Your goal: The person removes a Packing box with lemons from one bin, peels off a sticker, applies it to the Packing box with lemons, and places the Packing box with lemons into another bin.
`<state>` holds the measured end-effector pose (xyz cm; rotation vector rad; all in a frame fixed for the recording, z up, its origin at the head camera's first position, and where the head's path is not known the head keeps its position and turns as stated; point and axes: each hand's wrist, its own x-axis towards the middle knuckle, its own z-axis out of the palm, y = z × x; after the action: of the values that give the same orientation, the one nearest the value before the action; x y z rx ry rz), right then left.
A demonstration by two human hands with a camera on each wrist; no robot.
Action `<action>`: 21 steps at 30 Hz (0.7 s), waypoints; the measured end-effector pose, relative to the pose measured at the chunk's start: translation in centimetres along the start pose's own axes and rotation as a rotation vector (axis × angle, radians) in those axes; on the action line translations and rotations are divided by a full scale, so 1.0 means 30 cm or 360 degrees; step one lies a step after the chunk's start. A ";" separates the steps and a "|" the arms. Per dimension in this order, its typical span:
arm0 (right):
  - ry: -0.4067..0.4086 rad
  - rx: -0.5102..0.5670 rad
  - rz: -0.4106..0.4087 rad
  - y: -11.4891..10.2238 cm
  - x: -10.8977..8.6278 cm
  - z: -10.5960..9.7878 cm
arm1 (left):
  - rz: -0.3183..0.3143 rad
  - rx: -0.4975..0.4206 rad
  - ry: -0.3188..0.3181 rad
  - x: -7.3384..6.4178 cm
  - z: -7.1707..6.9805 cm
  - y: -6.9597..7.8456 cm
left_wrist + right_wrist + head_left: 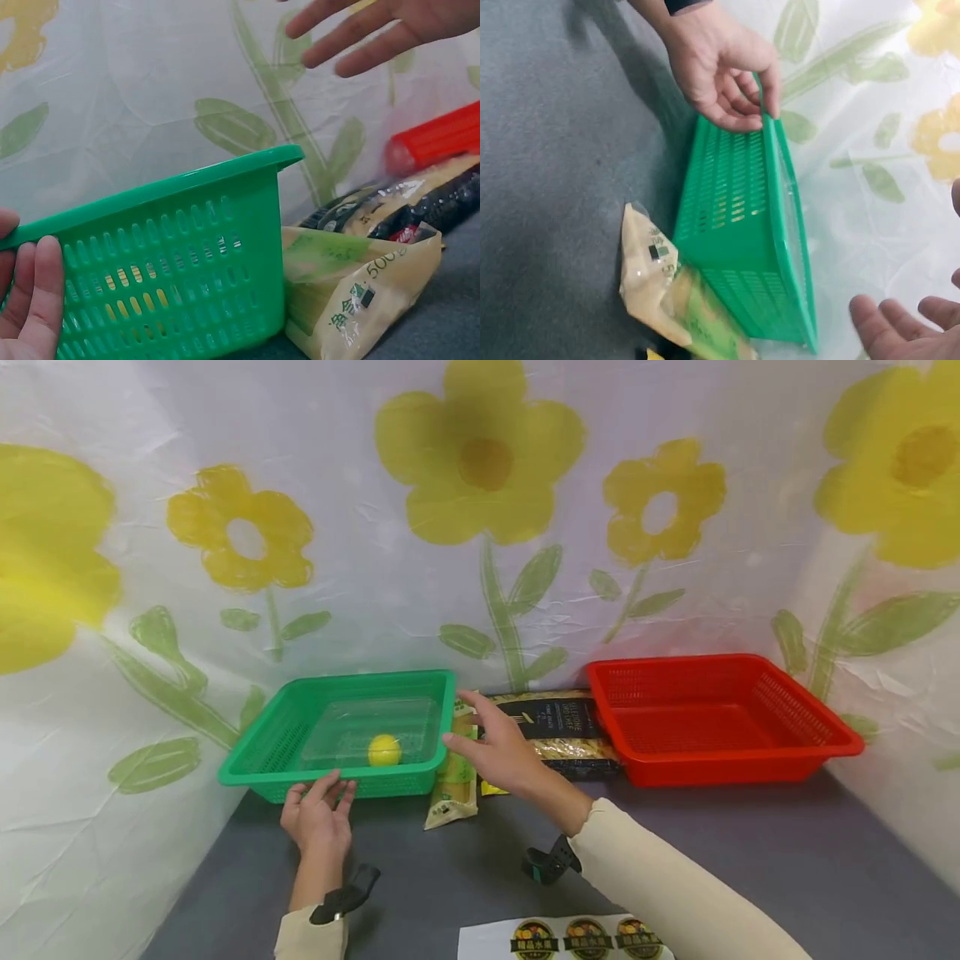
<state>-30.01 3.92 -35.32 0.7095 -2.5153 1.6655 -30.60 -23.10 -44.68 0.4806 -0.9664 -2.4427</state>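
Note:
My left hand (321,814) grips the front rim of a green plastic basket (288,710), its thumb on the rim and the other fingers curled beneath it in the right wrist view. Inside the basket lie a yellow ball (385,750) and a clear plastic sheet or box (330,722). Beside the basket's right rim is my right hand (498,756), fingers spread and holding nothing. The left wrist view shows that right hand (397,30) above and apart from the basket. A cream-and-green packet (360,300) marked 500g lies against the basket's right side.
A red plastic basket (738,768) stands at the right. Between the baskets lies a black-labelled pasta bag (558,727). A white sheet with round fruit labels (487,939) is at the front edge. Behind hangs a flower-painted curtain (360,593).

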 end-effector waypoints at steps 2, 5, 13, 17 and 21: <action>-0.0015 0.0004 -0.0001 0.000 0.025 0.019 | 0.0013 -0.0012 0.0009 0.001 -0.003 0.004; -0.0011 0.0036 0.0038 -0.001 0.059 0.053 | 0.0004 -0.0049 -0.0007 0.003 -0.009 0.005; 0.0018 0.0087 0.0280 -0.023 0.184 0.225 | 0.0143 -0.0155 -0.0014 0.026 -0.060 0.024; 0.0161 0.0102 0.0402 -0.022 0.229 0.288 | 0.0169 -0.0154 -0.0036 0.031 -0.055 0.007; 0.0290 0.0115 0.0535 -0.021 0.259 0.336 | 0.0195 -0.0131 -0.0007 0.033 -0.039 -0.021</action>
<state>-34.58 -7.87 -36.84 0.1301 -2.5603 1.8282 -31.04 -23.86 -46.09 0.3768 -0.8668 -2.3633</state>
